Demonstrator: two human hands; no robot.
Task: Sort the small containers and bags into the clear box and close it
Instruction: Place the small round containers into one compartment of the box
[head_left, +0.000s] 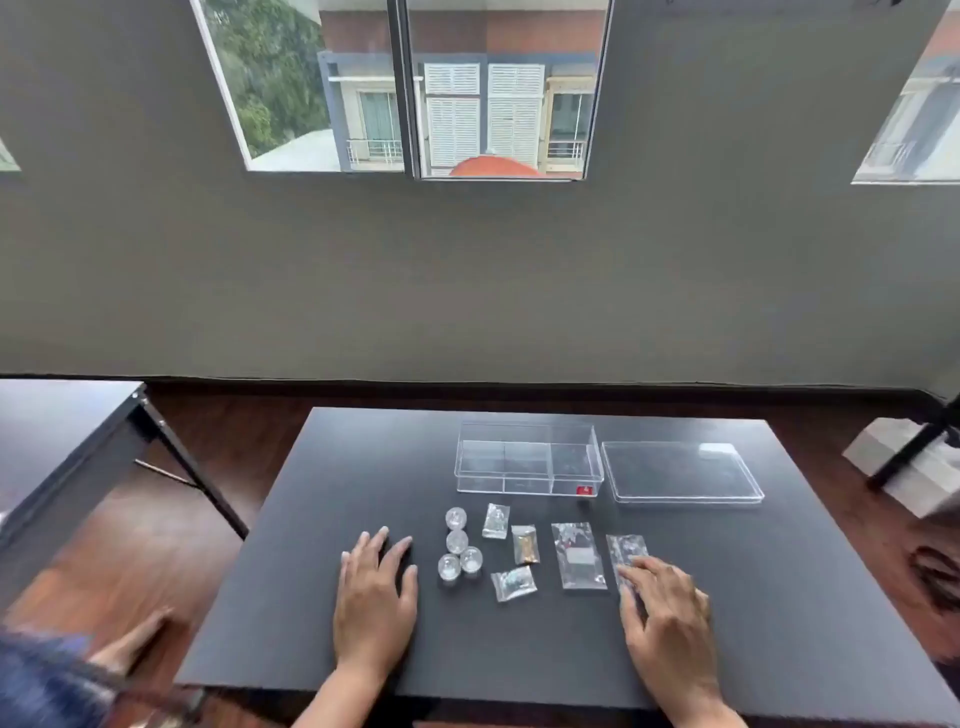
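Note:
A clear box (528, 458) with inner dividers stands open at the back of the black table (779, 597). Its clear lid (681, 472) lies flat to the right of it. Several small round clear containers (459, 550) sit clustered in front of the box. Several small clear bags lie to their right: one (496, 520) near the box, one with gold contents (525, 543), one (514, 583) nearest me, a larger one (577, 555). My left hand (375, 597) rests flat, left of the containers, holding nothing. My right hand (665, 605) lies with fingertips on the rightmost bag (626, 551).
A second dark table (57, 447) stands to the left over a wooden floor. A white box (904, 467) sits on the floor at the right. Someone's foot (137, 642) and blue clothing show at the lower left. A grey wall with windows is ahead.

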